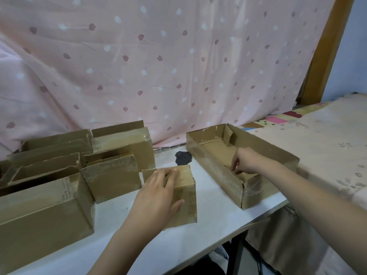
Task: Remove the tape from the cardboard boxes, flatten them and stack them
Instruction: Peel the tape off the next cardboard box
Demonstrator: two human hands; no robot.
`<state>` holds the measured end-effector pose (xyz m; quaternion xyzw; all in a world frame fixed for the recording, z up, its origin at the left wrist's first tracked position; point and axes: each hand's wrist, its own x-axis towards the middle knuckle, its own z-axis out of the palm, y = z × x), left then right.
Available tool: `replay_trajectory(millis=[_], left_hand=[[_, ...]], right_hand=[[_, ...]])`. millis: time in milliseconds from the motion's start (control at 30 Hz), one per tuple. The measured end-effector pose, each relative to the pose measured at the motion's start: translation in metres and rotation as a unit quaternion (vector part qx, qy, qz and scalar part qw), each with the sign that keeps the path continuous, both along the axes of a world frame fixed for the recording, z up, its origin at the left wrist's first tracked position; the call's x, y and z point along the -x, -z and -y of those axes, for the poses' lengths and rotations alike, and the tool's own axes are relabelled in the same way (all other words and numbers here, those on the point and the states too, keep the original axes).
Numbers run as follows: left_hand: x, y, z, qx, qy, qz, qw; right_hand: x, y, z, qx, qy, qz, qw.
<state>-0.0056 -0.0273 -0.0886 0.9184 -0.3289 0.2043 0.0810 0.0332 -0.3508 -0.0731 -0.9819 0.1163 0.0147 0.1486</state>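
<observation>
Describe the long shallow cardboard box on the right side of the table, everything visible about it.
The long shallow box is brown corrugated cardboard, open-topped, lying at an angle on the white table. Shiny clear tape clings to its near corner and far end wall, and a small flap stands up inside at the far end. Its near right corner overhangs the table edge. The right hand grips the near long wall, fingers curled over its rim.

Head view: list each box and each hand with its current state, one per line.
Small box: upright, closed on top, tape still on it.
Long shallow box: open, standing, tape still at its near corner.
Boxes at left: standing, not flattened, tops open.
Left hand: fingers straight, resting on the small box.
Right hand: fingers curled over the long shallow box's near wall.
</observation>
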Motion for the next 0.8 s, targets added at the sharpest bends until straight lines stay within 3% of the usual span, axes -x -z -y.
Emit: replay_trajectory(millis=[267, 567, 800], left_hand=[[-0.008, 0.01, -0.001, -0.003, -0.01, 0.036, 0.999], [-0.01, 0.013, -0.003, -0.014, -0.01, 0.066, 0.998], [-0.01, 0.014, -0.003, -0.001, -0.011, 0.054, 0.998]], right_hand=[[-0.01, 0.018, 0.015, 0.027, 0.019, -0.012, 0.999], [-0.013, 0.012, 0.02, 0.046, -0.026, -0.018, 0.998], [-0.01, 0.007, 0.023, 0.054, -0.018, -0.028, 0.998]])
